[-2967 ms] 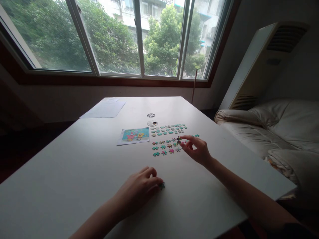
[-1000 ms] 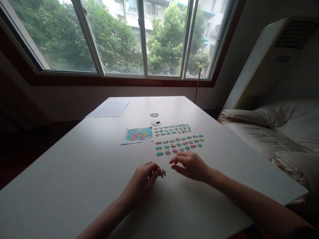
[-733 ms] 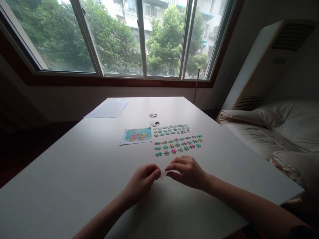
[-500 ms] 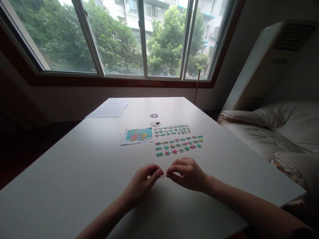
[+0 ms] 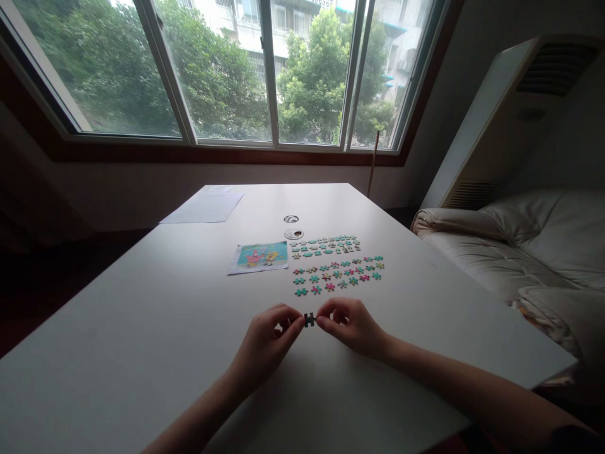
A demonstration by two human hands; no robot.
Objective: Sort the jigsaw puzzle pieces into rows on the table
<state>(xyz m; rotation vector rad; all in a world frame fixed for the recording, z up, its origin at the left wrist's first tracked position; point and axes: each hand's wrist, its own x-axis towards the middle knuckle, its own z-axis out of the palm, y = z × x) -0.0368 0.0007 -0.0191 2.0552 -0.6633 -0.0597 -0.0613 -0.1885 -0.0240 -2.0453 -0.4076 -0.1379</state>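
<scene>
A small dark jigsaw puzzle piece (image 5: 309,320) is held between my two hands, just above the white table. My left hand (image 5: 274,334) pinches its left edge between thumb and fingers. On the other side, my right hand (image 5: 352,325) has thumb and forefinger closed on the right edge. Whether it is one piece or two joined is too small to tell. Beyond the hands, loose jigsaw pieces (image 5: 329,287) with teal, pink and yellow prints lie in several rows. Left of the rows rests a picture sheet (image 5: 262,256) with cartoon figures on a teal ground.
Two round black-and-white items (image 5: 293,234) lie behind the picture sheet. White papers (image 5: 203,208) are at the table's far left corner. To the right of the white table (image 5: 142,334) stands a pale leather sofa (image 5: 496,233). A window (image 5: 227,82) fills the wall ahead.
Both hands have raised slightly, and the held puzzle piece has turned from nearly edge-on to show its dark face and notched outline. The rows on the table are unchanged.
</scene>
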